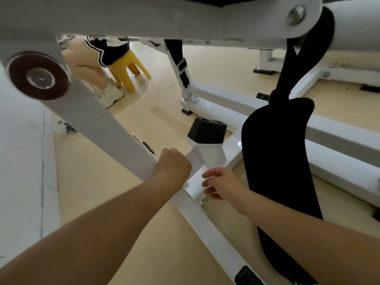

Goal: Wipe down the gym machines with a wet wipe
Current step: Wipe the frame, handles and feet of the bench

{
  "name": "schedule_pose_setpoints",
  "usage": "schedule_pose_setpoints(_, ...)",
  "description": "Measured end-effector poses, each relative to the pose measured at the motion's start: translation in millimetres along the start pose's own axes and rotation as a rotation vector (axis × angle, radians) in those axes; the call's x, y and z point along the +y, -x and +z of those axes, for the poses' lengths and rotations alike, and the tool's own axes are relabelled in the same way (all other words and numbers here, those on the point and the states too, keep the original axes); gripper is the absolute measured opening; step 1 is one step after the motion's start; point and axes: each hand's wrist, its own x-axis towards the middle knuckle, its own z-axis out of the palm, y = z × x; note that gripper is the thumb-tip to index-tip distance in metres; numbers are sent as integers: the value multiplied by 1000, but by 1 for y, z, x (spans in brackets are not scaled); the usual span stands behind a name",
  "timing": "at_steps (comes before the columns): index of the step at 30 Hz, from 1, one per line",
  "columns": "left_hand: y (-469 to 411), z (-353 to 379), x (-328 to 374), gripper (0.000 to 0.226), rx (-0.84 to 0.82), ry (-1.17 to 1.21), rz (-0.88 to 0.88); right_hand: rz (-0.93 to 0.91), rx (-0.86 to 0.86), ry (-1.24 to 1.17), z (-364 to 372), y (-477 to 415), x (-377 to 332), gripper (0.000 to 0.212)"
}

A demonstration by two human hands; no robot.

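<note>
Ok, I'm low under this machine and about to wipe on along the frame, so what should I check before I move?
1. The left hand holds the wipe: cannot tell; its fingers are curled against the white frame, and no wipe is plainly visible.
2. The right hand is free: ok; fingers relaxed beside the frame joint.
3. The black cap sits on its post: ok.
4. Room beside the hanging black pad: not ok; the right forearm lies close by it.
5. The person at the yellow stool is clear: ok; beyond the machine.
</note>
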Motion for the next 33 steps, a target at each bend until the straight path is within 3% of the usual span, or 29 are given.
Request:
schedule_pose_setpoints(4,-25,-10,-10,20,-17,182,-86,37,-43,0,-9,-4,15,21)
schedule_pose_setpoints(9,-8,-4,3,15,80,73,24,-19,-136,-212,12,-20,17,42)
schedule_pose_setpoints(12,-2,7,10,14,95,105,42,-65,-174,-91,36,-32,13,23)
schedule_pose_setpoints(15,2,15,11,12,118,156,28,-184,-21,-30,54,-46,10,33)
schedule_pose_setpoints(17,8,23,12,12,164,153,22,-282,137,-24,65,-59,11,24)
schedule_pose_setpoints(20,18,36,9,9,395,147,10,-388,231,-83,69,-74,12,18)
schedule_pose_setpoints(24,37,49,7,37,430,111,66,-534,403,5,66,-79,22,11)
schedule_pose_setpoints(27,35,56,9,50,398,78,98,-595,423,142,69,-88,36,13)
schedule_pose_setpoints(29,32,56,13,54,414,53,130,-583,402,362,65,-93,45,14)
schedule_pose_setpoints(33,35,49,27,35,258,5,209,-556,116,1006,54,-100,78,21)
